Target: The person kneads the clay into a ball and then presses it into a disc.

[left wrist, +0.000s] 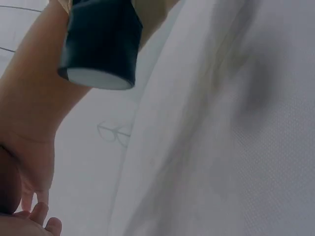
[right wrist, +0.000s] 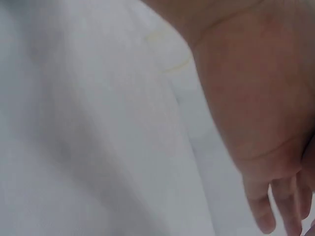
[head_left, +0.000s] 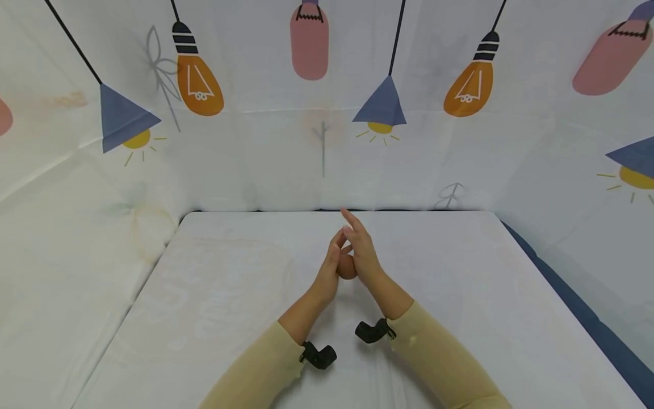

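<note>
A small brown ball [head_left: 347, 267] is held between two palms, above the white table [head_left: 240, 318]. My left hand [head_left: 327, 272] presses it from the left, with fingers stretched forward. From the other side my right hand [head_left: 364, 253] presses against it, its fingers also mostly straight and pointing away from me. The fingertips of the two hands come close together beyond the ball. In the left wrist view, part of the ball [left wrist: 7, 184] shows at the left edge. Most of its surface is hidden by the hands.
A black wrist camera [head_left: 319, 356] sits on the left sleeve, and another black camera [head_left: 372, 331] on the right one. Behind the table hangs a white cloth [head_left: 255, 153] printed with lamps and bulbs. Dark blue fabric [head_left: 567, 295] runs along the table's right edge.
</note>
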Demonstrator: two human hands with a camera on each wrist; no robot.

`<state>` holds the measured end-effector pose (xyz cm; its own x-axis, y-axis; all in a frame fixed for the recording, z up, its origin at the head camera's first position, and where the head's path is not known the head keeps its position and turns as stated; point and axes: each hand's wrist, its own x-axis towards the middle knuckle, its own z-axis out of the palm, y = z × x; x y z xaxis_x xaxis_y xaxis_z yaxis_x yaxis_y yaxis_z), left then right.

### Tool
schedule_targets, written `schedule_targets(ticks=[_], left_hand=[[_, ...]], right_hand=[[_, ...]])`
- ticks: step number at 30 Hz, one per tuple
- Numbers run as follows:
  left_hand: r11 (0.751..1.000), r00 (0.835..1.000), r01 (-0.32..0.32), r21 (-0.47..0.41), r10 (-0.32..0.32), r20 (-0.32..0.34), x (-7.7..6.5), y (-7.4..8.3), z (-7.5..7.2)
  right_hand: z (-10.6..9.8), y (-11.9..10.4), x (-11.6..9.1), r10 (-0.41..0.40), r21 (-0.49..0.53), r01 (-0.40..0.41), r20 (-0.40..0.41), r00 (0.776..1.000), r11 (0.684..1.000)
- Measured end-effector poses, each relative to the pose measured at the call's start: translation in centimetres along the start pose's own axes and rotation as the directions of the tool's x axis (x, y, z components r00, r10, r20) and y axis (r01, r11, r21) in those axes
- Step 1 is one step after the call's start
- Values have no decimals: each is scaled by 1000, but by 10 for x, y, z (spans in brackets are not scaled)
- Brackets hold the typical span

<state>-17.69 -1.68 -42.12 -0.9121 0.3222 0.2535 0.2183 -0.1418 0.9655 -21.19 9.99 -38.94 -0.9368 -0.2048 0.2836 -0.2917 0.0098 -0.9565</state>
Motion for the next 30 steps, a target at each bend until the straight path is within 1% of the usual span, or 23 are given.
schedule_targets(ticks=[3, 6, 10, 13, 16, 20, 22, 24, 27, 30], left_hand=[[996, 1000, 2, -93, -3, -11, -1, 3, 1], [992, 999, -14, -126, 7, -53, -1, 7, 2], [993, 988, -64, -95, 50, -146, 0, 8, 1], [995, 977, -69, -69, 53, -206, 1, 7, -1], [997, 968, -57, -42, 45, -246, 3, 6, -3], [999, 956, -45, 5, 45, -290, 5, 2, -4], [999, 950, -39, 14, 42, -309, 5, 1, -5], [999, 946, -39, 19, 43, -321, 6, -1, -6], [999, 944, -45, 1, 43, -326, 8, -3, -5], [999, 941, -47, -20, 38, -336, 9, -4, -4]], right_hand=[[0, 5, 2, 48, -6, -48, -8, 999, 999], [2, 10, 1, 89, -5, -89, 13, 996, 996], [9, 15, -4, 151, 15, -152, 63, 987, 988], [16, 17, -11, 182, 15, -184, 86, 980, 983], [20, 19, -17, 171, 8, -173, 102, 980, 985], [24, 19, -25, 154, 23, -158, 132, 979, 987], [24, 20, -28, 138, 35, -145, 147, 979, 989], [25, 21, -29, 113, 69, -126, 162, 980, 990], [25, 20, -31, 86, 138, -111, 176, 981, 984], [25, 18, -33, 94, 197, -126, 167, 982, 972]])
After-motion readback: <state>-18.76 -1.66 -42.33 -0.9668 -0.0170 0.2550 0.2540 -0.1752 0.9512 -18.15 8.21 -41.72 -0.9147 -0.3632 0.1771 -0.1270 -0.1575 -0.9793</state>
